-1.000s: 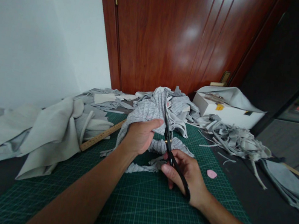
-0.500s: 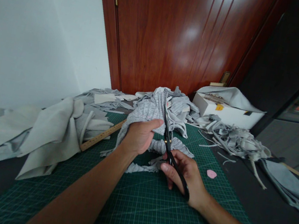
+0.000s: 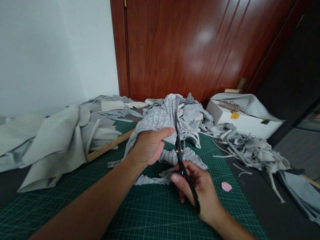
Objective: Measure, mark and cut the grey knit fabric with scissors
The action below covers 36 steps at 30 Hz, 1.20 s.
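Observation:
Black scissors (image 3: 180,150) are in my right hand (image 3: 198,186), its fingers through and around the handles. Their blades point away from me, along the right edge of a grey ribbed knit fabric (image 3: 156,115). My left hand (image 3: 151,145) grips this fabric, thumb on top and stretched toward the blades; the other fingers are partly hidden. The fabric drapes over and behind my left hand. Below it, a gathered strip of the same grey knit (image 3: 150,180) lies in a loop on the green cutting mat (image 3: 142,223).
A wooden ruler (image 3: 109,145) and pale fabric pieces (image 3: 55,139) lie to the left. At the right are a pink chip (image 3: 226,187), a heap of grey scraps (image 3: 256,150) and a white box (image 3: 245,122). Behind stands a brown door (image 3: 176,37).
The scissors' handles have shifted very slightly inward with my right thumb. My left hand and the fabric look the same.

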Each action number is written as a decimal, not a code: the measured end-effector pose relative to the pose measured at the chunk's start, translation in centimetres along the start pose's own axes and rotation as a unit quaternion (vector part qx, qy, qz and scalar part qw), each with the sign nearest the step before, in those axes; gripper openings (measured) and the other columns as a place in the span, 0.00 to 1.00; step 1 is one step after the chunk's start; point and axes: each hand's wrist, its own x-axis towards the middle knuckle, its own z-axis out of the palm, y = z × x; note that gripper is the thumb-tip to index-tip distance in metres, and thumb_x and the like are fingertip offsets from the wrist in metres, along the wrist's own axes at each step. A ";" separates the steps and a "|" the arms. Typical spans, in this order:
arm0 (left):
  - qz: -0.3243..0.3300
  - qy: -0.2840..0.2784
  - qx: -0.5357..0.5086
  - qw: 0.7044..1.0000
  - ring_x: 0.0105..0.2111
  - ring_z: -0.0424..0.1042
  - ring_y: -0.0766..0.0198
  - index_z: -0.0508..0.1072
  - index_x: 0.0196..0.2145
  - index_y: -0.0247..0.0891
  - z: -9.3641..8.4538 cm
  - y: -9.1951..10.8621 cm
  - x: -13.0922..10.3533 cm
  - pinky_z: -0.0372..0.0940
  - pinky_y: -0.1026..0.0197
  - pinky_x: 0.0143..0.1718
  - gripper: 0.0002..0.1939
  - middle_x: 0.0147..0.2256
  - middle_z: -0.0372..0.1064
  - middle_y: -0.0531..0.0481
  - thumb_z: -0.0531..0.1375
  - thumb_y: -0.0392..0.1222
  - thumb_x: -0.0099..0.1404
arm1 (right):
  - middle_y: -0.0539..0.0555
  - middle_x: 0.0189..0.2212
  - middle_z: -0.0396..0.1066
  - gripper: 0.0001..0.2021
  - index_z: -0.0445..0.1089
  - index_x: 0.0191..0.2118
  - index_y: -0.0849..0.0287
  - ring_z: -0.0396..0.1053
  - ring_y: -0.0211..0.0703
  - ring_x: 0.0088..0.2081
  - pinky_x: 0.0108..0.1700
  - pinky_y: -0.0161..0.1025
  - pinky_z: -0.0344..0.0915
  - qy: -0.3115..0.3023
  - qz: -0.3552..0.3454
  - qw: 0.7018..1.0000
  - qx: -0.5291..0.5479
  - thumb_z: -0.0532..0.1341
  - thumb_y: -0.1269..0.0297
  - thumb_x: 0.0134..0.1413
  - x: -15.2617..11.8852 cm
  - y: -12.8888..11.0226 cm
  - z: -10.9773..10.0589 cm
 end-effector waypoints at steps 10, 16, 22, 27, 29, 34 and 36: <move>0.008 0.012 0.002 1.000 0.61 0.71 0.45 0.76 0.55 0.42 0.2 0.1 0.1 0.57 0.42 0.68 0.34 0.52 0.79 0.47 0.69 0.31 0.48 | 0.42 0.19 0.63 0.22 0.69 0.39 0.58 0.59 0.32 0.16 0.18 0.31 0.56 0.007 0.009 1.000 -0.001 0.71 0.45 0.55 -0.1 -0.4 0.1; 0.000 0.009 0.003 1.000 0.62 0.71 0.44 0.78 0.54 0.43 0.3 0.2 0.0 0.57 0.42 0.67 0.33 0.53 0.79 0.46 0.71 0.33 0.47 | 0.42 0.19 0.62 0.23 0.69 0.39 0.59 0.59 0.32 0.16 0.18 0.31 0.55 0.006 0.011 1.000 -0.011 0.71 0.44 0.55 -0.1 -0.5 0.2; -0.005 0.012 -0.003 1.000 0.62 0.70 0.44 0.78 0.54 0.41 0.3 0.3 -0.1 0.58 0.42 0.67 0.33 0.53 0.79 0.46 0.71 0.32 0.47 | 0.41 0.19 0.62 0.23 0.68 0.39 0.59 0.58 0.31 0.15 0.17 0.30 0.54 0.008 0.015 1.000 -0.014 0.71 0.43 0.55 0.0 -0.4 0.1; 0.001 0.016 -0.006 1.000 0.62 0.70 0.45 0.77 0.54 0.41 0.2 0.1 -0.1 0.58 0.44 0.67 0.34 0.52 0.80 0.46 0.71 0.32 0.47 | 0.41 0.18 0.62 0.24 0.69 0.39 0.59 0.59 0.32 0.14 0.16 0.31 0.55 0.017 0.015 1.000 -0.007 0.71 0.42 0.53 -0.1 -0.5 0.2; -0.004 0.019 -0.002 1.000 0.61 0.71 0.43 0.77 0.55 0.40 0.2 0.0 -0.2 0.58 0.42 0.66 0.34 0.51 0.80 0.46 0.71 0.32 0.47 | 0.41 0.18 0.62 0.25 0.68 0.39 0.59 0.59 0.32 0.14 0.16 0.31 0.55 0.019 0.014 1.000 0.001 0.72 0.42 0.52 -0.1 -0.7 0.2; -0.037 0.014 -0.003 0.999 0.60 0.72 0.40 0.77 0.55 0.41 0.5 -0.5 -0.5 0.58 0.38 0.66 0.36 0.51 0.80 0.45 0.73 0.35 0.46 | 0.41 0.18 0.62 0.25 0.68 0.37 0.58 0.59 0.32 0.14 0.16 0.30 0.56 0.020 0.009 1.000 0.014 0.72 0.41 0.51 0.0 -0.9 0.2; -0.039 0.014 -0.002 0.999 0.60 0.72 0.40 0.77 0.55 0.41 0.5 -0.7 -0.6 0.57 0.39 0.67 0.36 0.50 0.80 0.46 0.73 0.36 0.46 | 0.41 0.18 0.62 0.25 0.68 0.37 0.58 0.59 0.32 0.14 0.16 0.30 0.57 0.024 0.010 1.000 0.017 0.73 0.41 0.50 0.0 -0.8 0.3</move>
